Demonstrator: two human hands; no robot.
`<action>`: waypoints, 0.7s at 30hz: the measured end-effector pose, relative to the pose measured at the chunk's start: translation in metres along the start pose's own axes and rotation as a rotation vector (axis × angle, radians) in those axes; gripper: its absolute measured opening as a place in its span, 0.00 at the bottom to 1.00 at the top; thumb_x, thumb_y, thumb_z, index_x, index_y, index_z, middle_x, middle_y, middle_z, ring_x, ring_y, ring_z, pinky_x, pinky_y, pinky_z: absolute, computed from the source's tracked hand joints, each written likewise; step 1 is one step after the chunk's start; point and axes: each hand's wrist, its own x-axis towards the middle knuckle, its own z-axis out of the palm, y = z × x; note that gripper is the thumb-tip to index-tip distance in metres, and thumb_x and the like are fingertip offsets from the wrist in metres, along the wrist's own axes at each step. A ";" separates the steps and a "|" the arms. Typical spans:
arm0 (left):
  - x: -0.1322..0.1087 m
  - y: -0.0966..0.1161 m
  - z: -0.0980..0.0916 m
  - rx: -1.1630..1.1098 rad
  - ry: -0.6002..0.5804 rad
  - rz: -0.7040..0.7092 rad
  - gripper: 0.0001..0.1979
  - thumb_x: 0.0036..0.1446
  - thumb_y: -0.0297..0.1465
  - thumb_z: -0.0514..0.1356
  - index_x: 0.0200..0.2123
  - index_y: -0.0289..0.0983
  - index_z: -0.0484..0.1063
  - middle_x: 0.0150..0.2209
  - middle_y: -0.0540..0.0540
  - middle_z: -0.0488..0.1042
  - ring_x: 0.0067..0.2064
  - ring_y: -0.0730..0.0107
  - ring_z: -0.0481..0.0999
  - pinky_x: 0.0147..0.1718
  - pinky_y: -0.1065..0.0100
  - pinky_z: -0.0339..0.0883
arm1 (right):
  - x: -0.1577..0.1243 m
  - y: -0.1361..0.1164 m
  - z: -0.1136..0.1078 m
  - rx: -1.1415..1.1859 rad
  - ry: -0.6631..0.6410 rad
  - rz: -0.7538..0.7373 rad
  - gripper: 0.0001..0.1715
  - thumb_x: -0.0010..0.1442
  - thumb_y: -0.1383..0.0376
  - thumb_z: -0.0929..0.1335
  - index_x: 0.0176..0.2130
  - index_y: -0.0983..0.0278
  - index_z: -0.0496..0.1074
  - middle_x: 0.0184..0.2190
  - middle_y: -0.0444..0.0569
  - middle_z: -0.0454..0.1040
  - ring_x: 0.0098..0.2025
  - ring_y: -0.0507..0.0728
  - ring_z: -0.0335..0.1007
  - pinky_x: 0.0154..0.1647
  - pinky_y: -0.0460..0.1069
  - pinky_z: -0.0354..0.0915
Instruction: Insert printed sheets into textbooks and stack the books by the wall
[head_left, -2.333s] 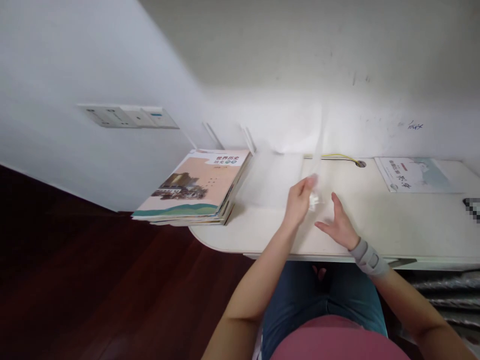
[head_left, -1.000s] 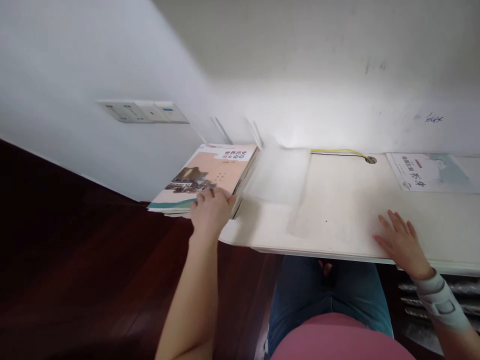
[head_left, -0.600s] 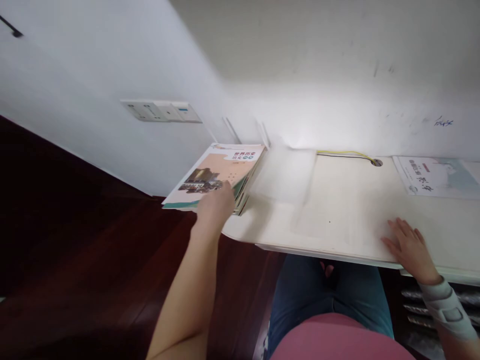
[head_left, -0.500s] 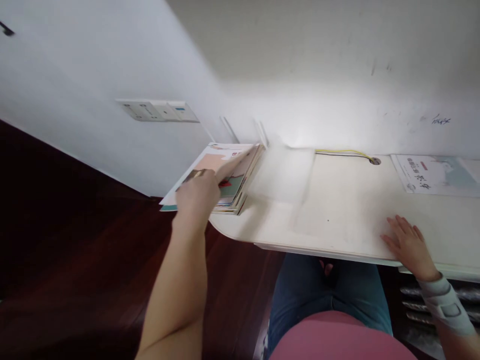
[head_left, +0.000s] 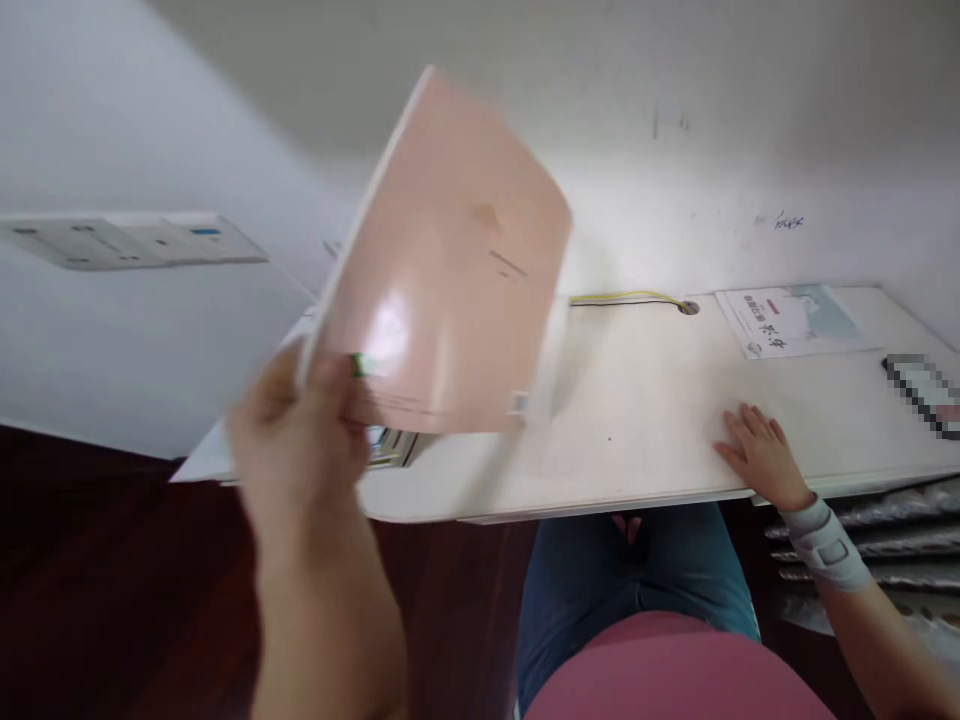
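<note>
My left hand (head_left: 300, 450) grips the lower edge of a pale pink softcover book (head_left: 442, 260), holding it up in the air, tilted and blurred by motion. Beneath it, the rest of the stack of books (head_left: 390, 447) shows only in part, on the desk's left end. My right hand (head_left: 761, 455) lies flat on the cream desk (head_left: 637, 430) near its front edge, fingers apart and holding nothing, with a grey wrist brace (head_left: 825, 545) above it.
A printed booklet (head_left: 787, 320) lies at the desk's far right, and a pixelated object (head_left: 922, 395) lies near the right edge. A yellow cable (head_left: 626, 297) runs to a grommet hole (head_left: 688, 307). A wall socket panel (head_left: 127, 240) and a dark wood floor (head_left: 97, 560) lie to the left.
My left hand has lifted the pink book off the top of the stack and raised it high, from the stack toward me. My right hand stays flat on the desk. The whole scene has shifted left.
</note>
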 end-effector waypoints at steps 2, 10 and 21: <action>-0.019 -0.033 0.014 -0.227 -0.152 -0.214 0.11 0.40 0.28 0.65 0.31 0.34 0.74 0.24 0.53 0.71 0.27 0.78 0.70 0.35 0.70 0.69 | 0.000 0.000 0.001 0.001 -0.007 0.000 0.31 0.64 0.52 0.57 0.58 0.68 0.63 0.59 0.66 0.62 0.61 0.69 0.56 0.56 0.63 0.57; -0.081 -0.133 0.024 -0.254 -0.303 -0.566 0.14 0.39 0.33 0.66 0.33 0.35 0.73 0.29 0.49 0.76 0.31 0.74 0.74 0.33 0.72 0.68 | 0.000 -0.001 -0.002 -0.017 -0.015 -0.006 0.31 0.65 0.52 0.56 0.58 0.67 0.63 0.59 0.65 0.62 0.62 0.68 0.55 0.57 0.62 0.56; -0.078 -0.163 -0.007 0.432 -0.491 -0.162 0.24 0.54 0.40 0.54 0.52 0.35 0.67 0.48 0.40 0.74 0.49 0.60 0.73 0.50 0.58 0.65 | 0.001 -0.007 -0.008 -0.014 -0.007 0.009 0.30 0.64 0.52 0.59 0.57 0.67 0.65 0.59 0.64 0.62 0.61 0.67 0.57 0.58 0.61 0.55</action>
